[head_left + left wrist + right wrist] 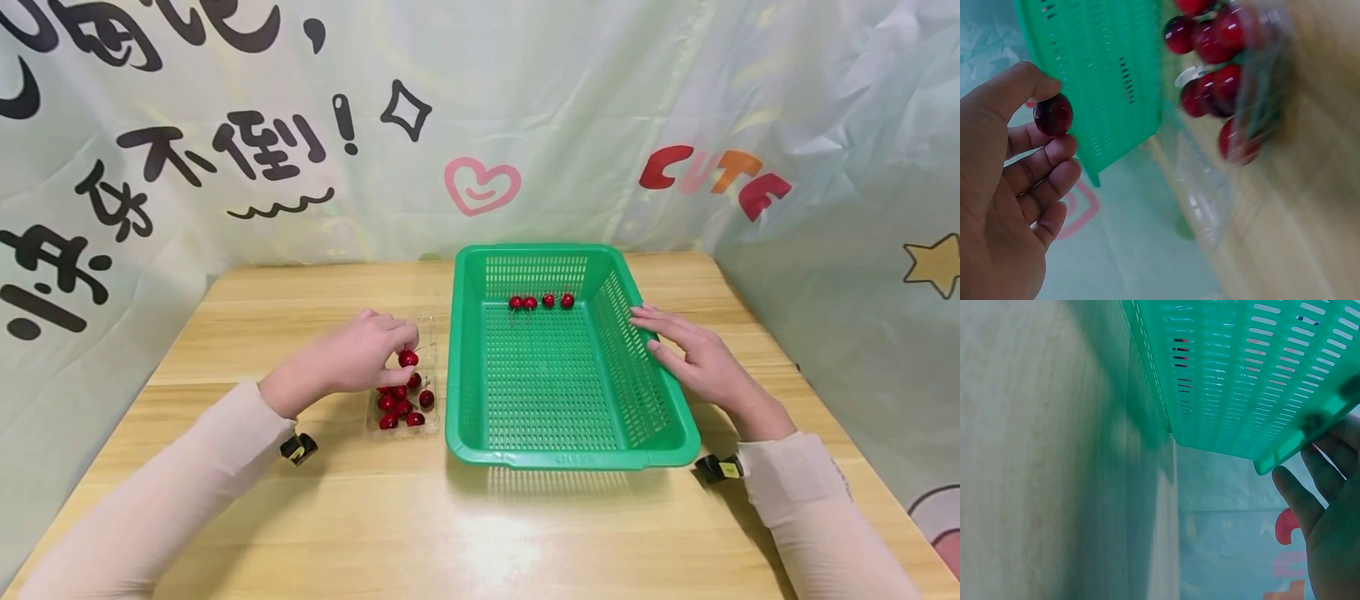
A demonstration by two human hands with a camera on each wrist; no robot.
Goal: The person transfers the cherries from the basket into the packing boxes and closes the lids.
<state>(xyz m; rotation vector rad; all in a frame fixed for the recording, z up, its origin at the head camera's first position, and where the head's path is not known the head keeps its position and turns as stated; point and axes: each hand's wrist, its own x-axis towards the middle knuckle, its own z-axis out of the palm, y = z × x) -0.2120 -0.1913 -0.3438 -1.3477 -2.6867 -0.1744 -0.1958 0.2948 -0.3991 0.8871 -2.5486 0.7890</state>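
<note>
My left hand [360, 354] pinches a dark red cherry [1053, 115] between thumb and fingertips, lifted above a clear plastic box [372, 423]. Several more cherries [402, 408] lie in that box, some with stems. To its right stands a green plastic basket [540, 459] with slotted walls. Along the far end of the basket floor several cherries [530, 303] sit in a row. My right hand [693, 358] rests on the basket's right rim, its fingers fairly straight over the edge. From the right wrist view, the thumb lies near the rim, outside the wall.
The box and basket stand side by side on a light wooden table [360, 508]. A pale printed cloth [585, 108] hangs behind and along both sides. A black band [298, 448] shows at the left wrist, and another band [718, 469] at the right.
</note>
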